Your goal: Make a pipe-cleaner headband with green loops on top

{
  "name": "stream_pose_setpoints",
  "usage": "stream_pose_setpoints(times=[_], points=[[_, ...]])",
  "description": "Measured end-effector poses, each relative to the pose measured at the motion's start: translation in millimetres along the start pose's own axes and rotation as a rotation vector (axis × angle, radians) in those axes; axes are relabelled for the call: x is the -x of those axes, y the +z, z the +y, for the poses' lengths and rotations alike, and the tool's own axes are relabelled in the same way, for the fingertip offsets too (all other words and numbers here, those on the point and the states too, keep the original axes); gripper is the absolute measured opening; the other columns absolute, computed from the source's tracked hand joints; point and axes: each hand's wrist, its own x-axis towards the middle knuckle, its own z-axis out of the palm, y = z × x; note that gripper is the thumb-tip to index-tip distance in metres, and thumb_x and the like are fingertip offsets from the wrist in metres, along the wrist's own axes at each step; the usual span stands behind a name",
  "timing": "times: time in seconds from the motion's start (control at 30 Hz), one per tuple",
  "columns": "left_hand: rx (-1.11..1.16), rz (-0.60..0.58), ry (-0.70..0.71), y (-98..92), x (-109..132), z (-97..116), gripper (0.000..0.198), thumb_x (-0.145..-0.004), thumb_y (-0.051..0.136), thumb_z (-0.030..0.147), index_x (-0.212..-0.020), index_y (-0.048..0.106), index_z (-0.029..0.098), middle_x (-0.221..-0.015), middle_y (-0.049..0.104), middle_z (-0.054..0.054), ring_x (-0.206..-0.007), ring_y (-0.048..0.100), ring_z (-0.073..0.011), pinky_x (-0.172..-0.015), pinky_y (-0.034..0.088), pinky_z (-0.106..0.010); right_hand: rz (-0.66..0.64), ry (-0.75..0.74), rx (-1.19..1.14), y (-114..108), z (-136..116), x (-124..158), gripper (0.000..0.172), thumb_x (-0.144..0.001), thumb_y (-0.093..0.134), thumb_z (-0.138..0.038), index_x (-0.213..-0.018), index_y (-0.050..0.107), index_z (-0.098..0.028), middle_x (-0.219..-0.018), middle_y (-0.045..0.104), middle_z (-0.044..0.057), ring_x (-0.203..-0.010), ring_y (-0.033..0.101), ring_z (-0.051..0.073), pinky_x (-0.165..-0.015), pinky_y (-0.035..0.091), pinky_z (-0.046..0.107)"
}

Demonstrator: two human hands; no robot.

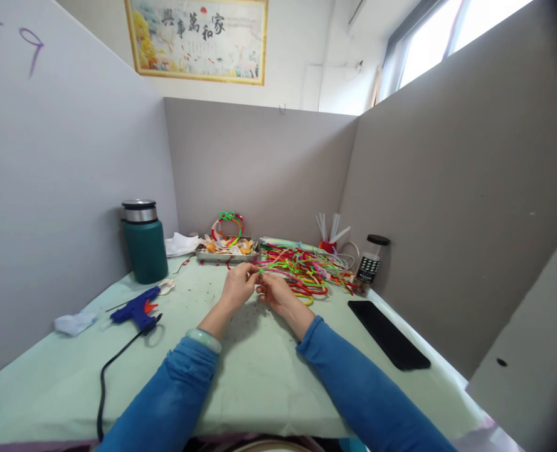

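Green slender strand (261, 272) undergoes close two-handed handling.
Left hand (239, 282) and right hand (277, 293) pinch it between bent fingers; continuing likely calls for steady fingertip control.

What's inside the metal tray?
Jumbled pale and orange pieces in the metal tray; a multicoloured ring rises above them. The pieces cover the floor, so anything beneath is hidden.

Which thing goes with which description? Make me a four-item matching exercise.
1. Teal cylindrical bottle
2. Blue plastic glue gun
3. Flat black rectangular slab
4. Tangled, multicoloured fuzzy strips

A. Lying right of the blue right sleeve
B. Trailing a black cord
C. Heaped beyond the right hand
D. Upright near the grey left panel

Pairs: 1-D, 2-B, 3-A, 4-C
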Motion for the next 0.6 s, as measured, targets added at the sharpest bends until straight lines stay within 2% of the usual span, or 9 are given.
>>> stream_pose_setpoints(times=[0.07, 0.17, 0.23, 0.33, 0.47, 0.6], points=[[-0.011, -0.017, 0.019, 0.0, 1.1, 0.6, 0.018, -0.077, 0.051, 0.020, -0.085, 0.067, 0.018, -0.085, 0.069, -0.003, -0.066, 0.057, -0.0112, -0.064, 0.041, -0.022, 0.016, -0.026, -0.034, -1.9, -0.2, -1.4, 0.023, -0.068, 0.069, -0.032, -0.079, 0.054, -0.018, -0.067, 0.059, -0.002, -0.049, 0.049, 0.007, -0.041, 0.035, 0.017], [-0.047, -0.064, -0.034, -0.3, 2.4, 1.0, 0.021, -0.078, 0.052, 0.025, -0.092, 0.067, 0.020, -0.077, 0.069, -0.001, -0.062, 0.056, -0.0111, -0.059, 0.038, -0.021, 0.047, -0.054, -0.041, -4.9, 0.4, -3.5, 0.026, -0.066, 0.070, -0.033, -0.078, 0.053, -0.019, -0.065, 0.058, -0.002, -0.047, 0.047, 0.006, -0.041, 0.034, 0.017], [-0.080, -0.104, -0.056, -0.4, 3.3, 1.7, 0.022, -0.079, 0.051, 0.027, -0.093, 0.067, 0.021, -0.070, 0.067, 0.000, -0.058, 0.055, -0.0109, -0.056, 0.036, -0.021, 0.068, -0.067, -0.011, -5.7, 1.1, -3.7, 0.029, -0.063, 0.072, -0.034, -0.075, 0.051, -0.018, -0.062, 0.057, -0.003, -0.046, 0.046, 0.006, -0.040, 0.033, 0.017], [-0.115, -0.145, -0.016, -0.1, 4.7, 3.6, 0.021, -0.079, 0.051, 0.026, -0.090, 0.067, 0.020, -0.066, 0.066, 0.000, -0.057, 0.054, -0.0110, -0.056, 0.035, -0.020, 0.097, -0.083, 0.072, -4.8, 1.2, -2.4, 0.032, -0.059, 0.073, -0.034, -0.069, 0.048, -0.018, -0.055, 0.052, -0.005, -0.044, 0.044, 0.006, -0.039, 0.031, 0.017], [-0.143, -0.140, -0.004, -0.2, 4.7, 5.1, 0.025, -0.078, 0.048, 0.021, -0.093, 0.067, 0.019, -0.069, 0.067, -0.002, -0.058, 0.055, -0.0117, -0.057, 0.036, -0.021, 0.077, -0.090, 0.152, -4.1, 0.7, -0.9, 0.033, -0.059, 0.072, -0.038, -0.068, 0.049, -0.017, -0.054, 0.050, -0.005, -0.042, 0.041, 0.005, -0.037, 0.028, 0.017], [-0.112, -0.099, -0.073, -2.2, 1.8, 3.6, 0.027, -0.077, 0.047, 0.021, -0.094, 0.068, 0.018, -0.070, 0.068, -0.003, -0.060, 0.056, -0.0121, -0.059, 0.037, -0.022, 0.065, -0.127, 0.207, -5.6, 1.5, -1.4, 0.036, -0.061, 0.070, -0.044, -0.069, 0.050, -0.016, -0.059, 0.054, -0.004, -0.042, 0.042, 0.004, -0.036, 0.027, 0.017]])
